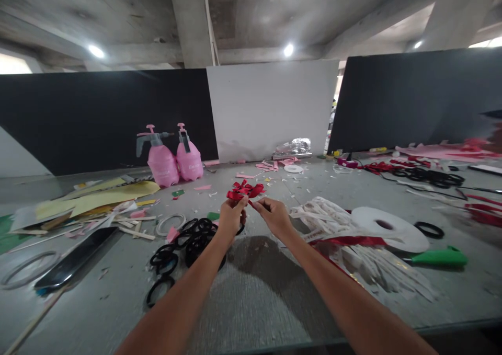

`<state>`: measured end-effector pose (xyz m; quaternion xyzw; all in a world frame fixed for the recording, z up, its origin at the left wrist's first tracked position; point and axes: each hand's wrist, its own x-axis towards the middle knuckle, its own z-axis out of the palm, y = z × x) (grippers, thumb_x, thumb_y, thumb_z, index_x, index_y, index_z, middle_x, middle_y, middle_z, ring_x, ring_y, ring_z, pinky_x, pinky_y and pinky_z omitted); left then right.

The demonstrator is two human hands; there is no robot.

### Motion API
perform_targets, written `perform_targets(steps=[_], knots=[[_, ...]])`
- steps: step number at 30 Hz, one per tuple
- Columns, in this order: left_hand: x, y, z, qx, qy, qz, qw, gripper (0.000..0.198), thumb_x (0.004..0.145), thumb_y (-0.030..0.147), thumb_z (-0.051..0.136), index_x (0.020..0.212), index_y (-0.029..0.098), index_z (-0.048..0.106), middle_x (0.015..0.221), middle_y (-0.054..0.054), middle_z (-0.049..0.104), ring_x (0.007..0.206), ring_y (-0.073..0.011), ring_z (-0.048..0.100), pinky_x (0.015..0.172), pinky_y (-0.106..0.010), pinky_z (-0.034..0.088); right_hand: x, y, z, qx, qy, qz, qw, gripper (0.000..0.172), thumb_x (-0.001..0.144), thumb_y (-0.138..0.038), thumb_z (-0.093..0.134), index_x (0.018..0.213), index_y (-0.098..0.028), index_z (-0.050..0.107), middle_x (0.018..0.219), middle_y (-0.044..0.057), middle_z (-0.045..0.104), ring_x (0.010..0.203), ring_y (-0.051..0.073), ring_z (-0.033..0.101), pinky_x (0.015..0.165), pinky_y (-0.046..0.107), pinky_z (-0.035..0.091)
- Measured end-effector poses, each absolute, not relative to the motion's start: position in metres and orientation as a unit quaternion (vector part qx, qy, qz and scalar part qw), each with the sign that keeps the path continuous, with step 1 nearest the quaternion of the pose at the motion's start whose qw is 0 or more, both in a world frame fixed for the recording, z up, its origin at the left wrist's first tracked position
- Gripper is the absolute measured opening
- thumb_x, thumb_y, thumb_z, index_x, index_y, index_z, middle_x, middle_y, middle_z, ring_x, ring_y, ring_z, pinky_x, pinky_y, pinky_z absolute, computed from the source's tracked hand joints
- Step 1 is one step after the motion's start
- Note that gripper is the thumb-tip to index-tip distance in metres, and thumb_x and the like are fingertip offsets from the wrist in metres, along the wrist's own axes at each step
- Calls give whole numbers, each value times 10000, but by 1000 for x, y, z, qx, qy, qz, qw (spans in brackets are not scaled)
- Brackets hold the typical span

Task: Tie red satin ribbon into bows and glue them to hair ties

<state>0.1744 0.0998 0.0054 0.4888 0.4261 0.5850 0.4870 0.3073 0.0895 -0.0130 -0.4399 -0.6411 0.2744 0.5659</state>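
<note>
A looped red ribbon bow (245,189) is held up above the grey table, roughly in the middle of the view. My left hand (232,216) is closed on its lower left side, thumb on top. With thumb and forefinger, my right hand (272,214) pinches a red strand at the bow's lower right. Beneath and left of my left hand lies a heap of black rings (196,240), partly hidden by my forearm. To the right of my right hand are bundled white printed ribbons (319,214) and a strip of red ribbon (353,241).
Two pink spray bottles (162,165) stand at the back left. A phone (78,258), yellow paper (98,201) and thin sticks lie on the left. On the right are a white ribbon roll (403,227), a green-handled tool (441,258) and a black ring (429,230). Upright panels (270,109) border the back.
</note>
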Motion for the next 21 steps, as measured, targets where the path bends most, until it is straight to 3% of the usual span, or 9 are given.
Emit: perform_targets(steps=[6, 10, 15, 21], knots=[[173, 105, -5, 531, 447, 531, 486, 394, 616, 505, 686, 686, 139, 554, 441, 62, 444, 337, -54, 392, 344, -175, 317, 315, 101, -24, -424, -595, 348, 588, 369, 758, -500, 556, 820, -150, 653, 642, -10, 590, 564, 109, 476, 543, 220, 346], [174, 105, -10, 561, 439, 473, 519, 363, 642, 488, 671, 707, 144, 574, 455, 49, 468, 356, -61, 415, 352, -174, 326, 317, 106, -28, -443, -527, 391, 611, 369, 683, -493, 637, 775, -136, 648, 588, -11, 573, 504, 99, 457, 495, 220, 347], [171, 109, -11, 549, 423, 491, 528, 367, 595, 399, 715, 853, 155, 621, 564, 47, 504, 408, -57, 427, 371, -179, 362, 317, 103, -24, -440, -467, 409, 648, 367, 696, -493, 616, 820, -148, 623, 488, -51, 481, 387, 77, 376, 405, 212, 305], [169, 113, -9, 556, 422, 523, 490, 421, 559, 376, 743, 896, 149, 632, 637, 32, 551, 483, -61, 456, 458, -184, 374, 319, 104, -26, -446, -474, 345, 677, 324, 712, -468, 603, 756, -147, 614, 580, -29, 520, 487, 79, 397, 459, 201, 299]])
